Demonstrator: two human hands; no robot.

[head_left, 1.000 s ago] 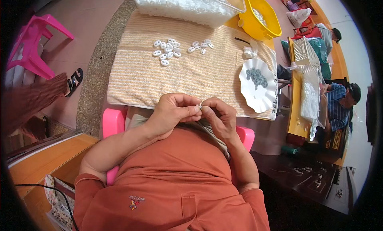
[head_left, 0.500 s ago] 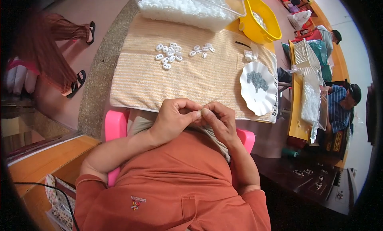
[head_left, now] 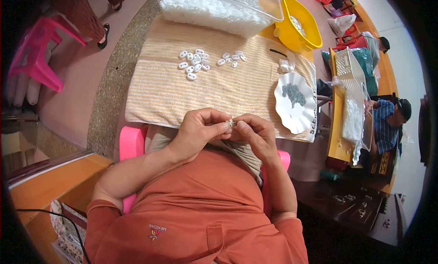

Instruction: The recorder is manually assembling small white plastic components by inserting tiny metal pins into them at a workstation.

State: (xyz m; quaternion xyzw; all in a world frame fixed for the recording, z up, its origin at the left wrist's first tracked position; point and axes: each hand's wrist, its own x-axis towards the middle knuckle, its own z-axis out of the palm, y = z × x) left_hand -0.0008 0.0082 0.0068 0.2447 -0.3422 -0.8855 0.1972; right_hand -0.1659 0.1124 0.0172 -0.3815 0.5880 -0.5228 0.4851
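Just past the table's near edge, my left hand [head_left: 200, 131] and my right hand [head_left: 255, 135] meet fingertip to fingertip. Both are closed in a pinch on a small white plastic piece [head_left: 231, 123], mostly covered by the fingers. On the striped towel [head_left: 159, 95] ahead lie two loose groups of white two-holed oval plastic pieces [head_left: 196, 59], the larger group to the left and the smaller group [head_left: 231, 59] to its right. A white wavy-rimmed plate [head_left: 289, 119] at the right holds a pile of tiny grey parts [head_left: 294, 94], too small to make out singly.
A clear plastic bin [head_left: 216, 15] full of white pieces stands at the far edge, beside a yellow basin [head_left: 299, 29]. A small packet [head_left: 286, 64] lies above the plate. Someone in a striped shirt [head_left: 385, 122] sits at another table on the right. A pink stool [head_left: 43, 52] stands left.
The white piece now shows between my fingertips, and my hands have shifted slightly. At left, a walking person has moved farther away, uncovering the pink stool.
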